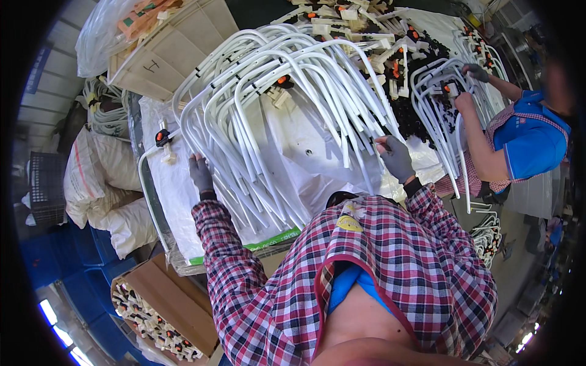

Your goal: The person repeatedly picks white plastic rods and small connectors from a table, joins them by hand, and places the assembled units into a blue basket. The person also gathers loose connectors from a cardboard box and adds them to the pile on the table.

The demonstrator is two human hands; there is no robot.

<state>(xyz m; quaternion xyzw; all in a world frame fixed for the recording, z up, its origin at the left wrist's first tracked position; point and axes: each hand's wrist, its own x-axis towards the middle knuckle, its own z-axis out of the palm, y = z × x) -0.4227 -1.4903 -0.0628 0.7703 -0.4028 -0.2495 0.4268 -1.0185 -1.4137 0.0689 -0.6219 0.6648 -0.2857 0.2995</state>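
A large heap of white bent tubes (293, 67), U-shaped with small dark marks, lies across the table before me. My left hand (201, 175), in a grey glove with bare fingertips, is closed at the left edge of the heap, its fingers on a white tube. At the right side, my right hand (398, 160), gloved the same way, has its fingers curled round a tube near the lower ends. Parts of both grips are hidden. Beyond my left hand, a cream plastic clip with an orange and black knob (163, 139) sits on a tube at the table's edge.
A cream bin (174, 46) stands at the back left. Loose cream clips (390, 52) and small black parts cover the far table. At right, a co-worker in blue (531, 143) handles other tubes. White sacks (101, 177) and a carton of clips (177, 299) stand left.
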